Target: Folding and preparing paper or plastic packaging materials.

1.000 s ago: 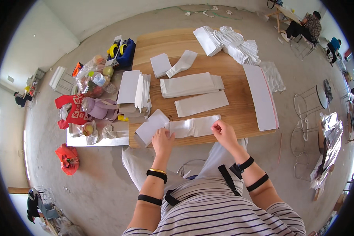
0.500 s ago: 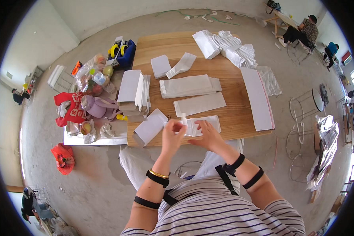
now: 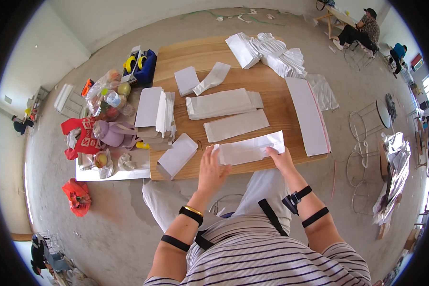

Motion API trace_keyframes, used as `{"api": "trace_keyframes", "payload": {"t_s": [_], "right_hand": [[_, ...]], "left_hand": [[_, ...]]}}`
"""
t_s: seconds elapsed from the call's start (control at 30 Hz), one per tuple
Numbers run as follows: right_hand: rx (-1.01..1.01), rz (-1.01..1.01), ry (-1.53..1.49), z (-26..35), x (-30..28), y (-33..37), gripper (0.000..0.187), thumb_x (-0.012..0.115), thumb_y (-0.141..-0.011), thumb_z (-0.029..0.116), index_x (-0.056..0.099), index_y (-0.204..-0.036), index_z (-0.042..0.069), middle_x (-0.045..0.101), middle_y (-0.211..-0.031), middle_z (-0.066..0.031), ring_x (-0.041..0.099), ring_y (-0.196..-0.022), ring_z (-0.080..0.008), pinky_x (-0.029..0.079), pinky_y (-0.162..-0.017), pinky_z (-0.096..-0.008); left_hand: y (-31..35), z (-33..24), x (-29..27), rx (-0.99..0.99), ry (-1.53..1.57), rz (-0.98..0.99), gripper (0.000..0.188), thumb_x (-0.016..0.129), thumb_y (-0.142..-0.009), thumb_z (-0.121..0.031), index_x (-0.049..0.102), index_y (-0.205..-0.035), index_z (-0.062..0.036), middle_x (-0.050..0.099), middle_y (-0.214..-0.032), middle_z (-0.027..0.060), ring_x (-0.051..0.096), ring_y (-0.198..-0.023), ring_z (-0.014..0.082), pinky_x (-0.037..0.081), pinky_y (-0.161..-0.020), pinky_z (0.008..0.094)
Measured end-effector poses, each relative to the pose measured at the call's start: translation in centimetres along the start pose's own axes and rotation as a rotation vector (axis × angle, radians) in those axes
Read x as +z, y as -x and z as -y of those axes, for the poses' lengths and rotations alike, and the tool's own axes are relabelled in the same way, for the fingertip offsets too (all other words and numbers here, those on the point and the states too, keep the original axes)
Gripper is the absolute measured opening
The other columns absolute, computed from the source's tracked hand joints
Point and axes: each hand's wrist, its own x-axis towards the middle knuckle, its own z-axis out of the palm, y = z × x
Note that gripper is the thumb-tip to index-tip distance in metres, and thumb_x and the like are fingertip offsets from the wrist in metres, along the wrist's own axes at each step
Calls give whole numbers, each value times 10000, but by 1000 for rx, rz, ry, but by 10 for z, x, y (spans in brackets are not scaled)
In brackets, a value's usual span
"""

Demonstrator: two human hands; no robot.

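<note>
A long white paper sleeve (image 3: 245, 150) lies along the front edge of the wooden table, its right end tilted up. My right hand (image 3: 282, 161) pinches that right end between thumb and fingers. At the opposite end my left hand (image 3: 211, 171) touches the paper with its fingers stretched out and thumb apart. Just beyond it lie another flat white paper strip (image 3: 237, 126) and a stack of similar strips (image 3: 219, 106). To the left of my left hand, a white card-like piece (image 3: 177, 155) sits at a slant near the edge.
Stacked white cards (image 3: 149, 107) stand at the table's left. Bundled white paper (image 3: 283, 55) fills the far right corner, with a long white box (image 3: 307, 117) along the right edge. A blue tape dispenser (image 3: 145, 66), a lilac cap (image 3: 110, 133) and bagged fruit lie on the left.
The paper sleeve by the front edge has been spread out longer. My right hand has moved right and taken its end; my left hand has gone from a pinch to stretched fingers.
</note>
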Motion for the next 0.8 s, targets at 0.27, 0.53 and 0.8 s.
{"api": "trace_keyframes", "payload": {"t_s": [0.27, 0.53, 0.8], "right_hand": [[159, 34, -12, -17, -14, -11, 366, 684, -900, 156, 601, -1217, -7, 663, -1121, -81, 618, -1014, -177, 490, -896, -330], [180, 36, 38, -6, -29, -12, 343, 672, -901, 148, 600, -1202, -1, 666, -1080, -74, 629, -936, -163, 519, -806, -318], [222, 62, -2, -24, -37, -24, 284, 666, -903, 159, 617, -1132, -3, 680, -946, -66, 631, -741, -124, 526, -659, -289]], "left_hand": [[4, -5, 29, 104, -161, 320, 843, 611, -928, -396, 182, -1533, 6, 113, -1599, 269, 102, -1489, 435, 144, -1214, 495], [5, -8, 27, 76, -163, 321, 808, 597, -940, -398, 205, -1535, -18, 108, -1590, 295, 120, -1484, 441, 150, -1209, 497], [10, 0, 33, 105, -208, 335, 782, 572, -950, -418, 208, -1555, -82, 113, -1585, 306, 127, -1474, 463, 148, -1204, 512]]}}
